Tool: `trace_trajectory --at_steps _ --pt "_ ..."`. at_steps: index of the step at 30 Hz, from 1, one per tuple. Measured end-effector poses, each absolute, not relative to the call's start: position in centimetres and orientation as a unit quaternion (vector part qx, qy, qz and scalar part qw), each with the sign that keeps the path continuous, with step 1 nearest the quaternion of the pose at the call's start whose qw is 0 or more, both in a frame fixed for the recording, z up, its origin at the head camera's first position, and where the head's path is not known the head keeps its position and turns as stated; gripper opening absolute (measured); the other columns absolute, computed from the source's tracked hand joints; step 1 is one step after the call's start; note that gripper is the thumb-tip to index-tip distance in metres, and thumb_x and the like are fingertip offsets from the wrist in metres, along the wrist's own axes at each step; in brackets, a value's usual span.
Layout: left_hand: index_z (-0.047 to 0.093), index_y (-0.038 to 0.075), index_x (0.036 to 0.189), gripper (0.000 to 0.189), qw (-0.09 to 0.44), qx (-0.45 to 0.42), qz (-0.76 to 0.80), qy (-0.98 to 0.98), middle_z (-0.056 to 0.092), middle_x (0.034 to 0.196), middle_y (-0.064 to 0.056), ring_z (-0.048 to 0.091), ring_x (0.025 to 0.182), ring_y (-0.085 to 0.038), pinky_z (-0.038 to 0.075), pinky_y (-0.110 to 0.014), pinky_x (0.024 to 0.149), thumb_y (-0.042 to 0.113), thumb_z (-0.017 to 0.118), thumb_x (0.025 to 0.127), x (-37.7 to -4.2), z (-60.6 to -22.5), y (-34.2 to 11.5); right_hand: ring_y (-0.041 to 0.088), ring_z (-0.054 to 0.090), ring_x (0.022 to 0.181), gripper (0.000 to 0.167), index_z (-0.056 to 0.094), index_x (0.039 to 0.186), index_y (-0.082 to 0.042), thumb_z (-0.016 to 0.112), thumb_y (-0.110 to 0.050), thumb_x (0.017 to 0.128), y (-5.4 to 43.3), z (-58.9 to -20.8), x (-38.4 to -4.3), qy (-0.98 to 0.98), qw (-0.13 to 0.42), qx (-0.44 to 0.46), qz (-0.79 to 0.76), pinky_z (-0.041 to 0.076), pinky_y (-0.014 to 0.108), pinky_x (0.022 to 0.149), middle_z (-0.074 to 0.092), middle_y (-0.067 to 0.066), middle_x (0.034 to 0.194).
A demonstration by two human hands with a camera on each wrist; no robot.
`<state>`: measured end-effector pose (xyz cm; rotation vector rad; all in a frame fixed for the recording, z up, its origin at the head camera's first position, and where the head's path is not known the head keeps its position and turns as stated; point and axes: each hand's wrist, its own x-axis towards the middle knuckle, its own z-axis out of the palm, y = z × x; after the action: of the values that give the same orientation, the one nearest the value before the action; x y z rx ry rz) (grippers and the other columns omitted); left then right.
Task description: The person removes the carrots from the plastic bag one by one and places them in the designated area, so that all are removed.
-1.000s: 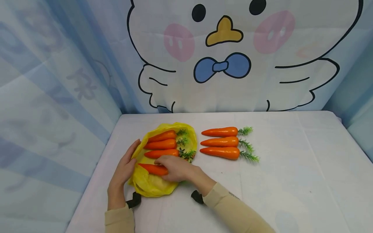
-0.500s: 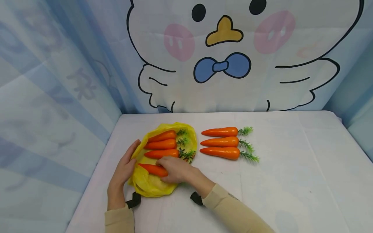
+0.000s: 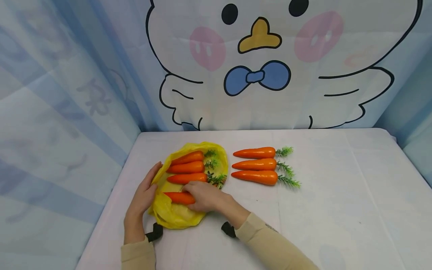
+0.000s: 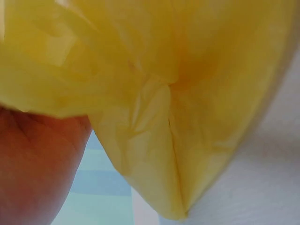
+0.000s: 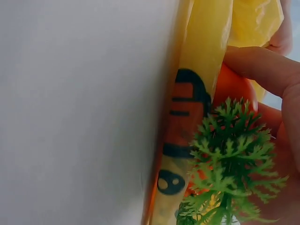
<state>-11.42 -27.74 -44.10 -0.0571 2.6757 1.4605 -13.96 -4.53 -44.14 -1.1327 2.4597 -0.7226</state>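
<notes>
A yellow plastic bag (image 3: 179, 221) lies with its mouth spread wide. My left hand (image 3: 143, 197) grips its left rim, fingers along the outside. Inside the bag, my right hand (image 3: 206, 197) holds an orange toy carrot (image 3: 178, 198) by its thick end. In the right wrist view, fingers (image 5: 267, 65) wrap the carrot (image 5: 232, 84), and its green leafy top (image 5: 229, 145) pokes out below them. Three more toy carrots, the middle one (image 3: 187, 167) among them, lie side by side in the bag behind the held one. Yellow plastic (image 4: 140, 56) fills most of the left wrist view.
To the right of the bag, three toy carrots (image 3: 256, 164) lie in a row on the white-covered table (image 3: 324, 210), tips pointing left. A curtain with a cartoon figure (image 3: 256, 105) hangs behind the table, and a blue-and-white curtain (image 3: 67, 150) runs along the left.
The held carrot's tip has shifted slightly right and toward the person, while my right hand has barely moved. My left hand and the bag stay in place.
</notes>
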Motion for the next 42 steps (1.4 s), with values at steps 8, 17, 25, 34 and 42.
trace_trajectory --at_steps 8,17,25,34,42 --pt "0.024 0.016 0.162 0.068 0.050 -0.020 0.476 0.878 0.023 0.166 -0.009 0.015 0.152 -0.032 0.012 -0.057 0.120 -0.001 0.032 0.097 -11.3 -44.0 -27.7 0.010 0.057 0.097 0.040 0.065 0.128 -0.012 0.075 -0.018 0.090 -3.6 -43.0 -13.9 0.861 0.171 -0.397 -0.269 0.049 0.023 0.092 0.064 -0.005 0.117" --pt "0.024 0.016 0.162 0.068 0.047 -0.017 0.473 0.880 0.024 0.165 -0.009 0.016 0.152 -0.032 0.013 -0.057 0.120 -0.001 0.032 0.097 -11.3 -44.1 -27.7 0.008 0.055 0.091 0.034 0.066 0.121 -0.016 0.076 -0.011 0.089 -1.5 -42.4 -14.3 0.843 0.160 -0.402 -0.320 0.049 0.021 0.084 0.064 -0.012 0.109" --pt "0.024 0.015 0.162 0.067 0.045 -0.018 0.475 0.878 0.024 0.165 -0.009 0.016 0.152 -0.031 0.013 -0.056 0.120 -0.002 0.032 0.098 -11.3 -44.1 -27.6 0.016 0.057 0.114 0.041 0.063 0.132 -0.012 0.073 -0.017 0.092 1.1 -42.0 -14.5 0.860 0.150 -0.391 -0.293 0.048 0.032 0.101 0.062 0.001 0.129" --pt "0.024 0.016 0.162 0.068 0.044 -0.022 0.478 0.877 0.024 0.165 -0.008 0.016 0.152 -0.031 0.013 -0.055 0.120 -0.002 0.032 0.098 -11.2 -44.0 -27.6 0.018 0.057 0.116 0.039 0.064 0.130 -0.009 0.072 -0.015 0.092 4.0 -42.3 -14.2 0.857 0.121 -0.400 -0.301 0.047 0.036 0.103 0.062 0.003 0.129" --pt "0.023 0.017 0.162 0.068 0.045 -0.029 0.478 0.877 0.023 0.166 -0.007 0.015 0.152 -0.030 0.014 -0.055 0.120 -0.002 0.032 0.098 -11.3 -44.0 -27.5 0.011 0.058 0.103 0.035 0.066 0.125 -0.014 0.074 -0.016 0.090 5.8 -42.8 -14.3 0.850 0.102 -0.419 -0.302 0.050 0.033 0.094 0.065 -0.003 0.119"
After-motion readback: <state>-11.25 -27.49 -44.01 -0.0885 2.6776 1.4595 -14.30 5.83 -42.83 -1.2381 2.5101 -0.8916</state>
